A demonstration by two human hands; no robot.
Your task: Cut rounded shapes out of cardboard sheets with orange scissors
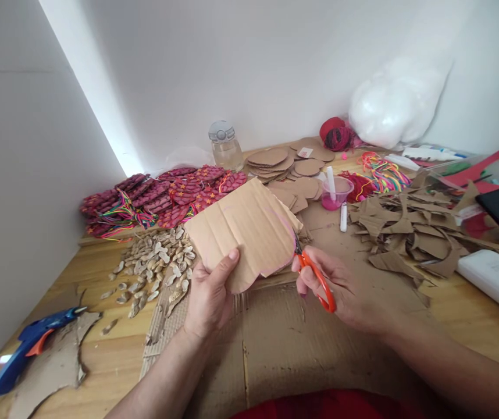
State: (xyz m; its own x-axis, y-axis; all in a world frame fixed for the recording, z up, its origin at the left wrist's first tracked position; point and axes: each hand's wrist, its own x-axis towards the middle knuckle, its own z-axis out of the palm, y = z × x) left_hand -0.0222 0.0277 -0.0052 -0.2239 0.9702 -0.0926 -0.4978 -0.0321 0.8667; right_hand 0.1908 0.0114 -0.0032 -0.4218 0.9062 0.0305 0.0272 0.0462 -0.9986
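My left grip (208, 297) pinches the cardboard sheet (245, 233) by its near edge above the worktop (114, 343); my right grip (341, 291) is closed through the orange scissors (317, 279) at its right edge. I judge the pink outline cut only along that side, the rest left. The blades point away from me, slightly leftward.

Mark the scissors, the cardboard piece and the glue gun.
scissors (319, 283), head view, orange handle.
cardboard piece (245, 233), head view, middle of its flat face.
glue gun (29, 336), head view, blue body.
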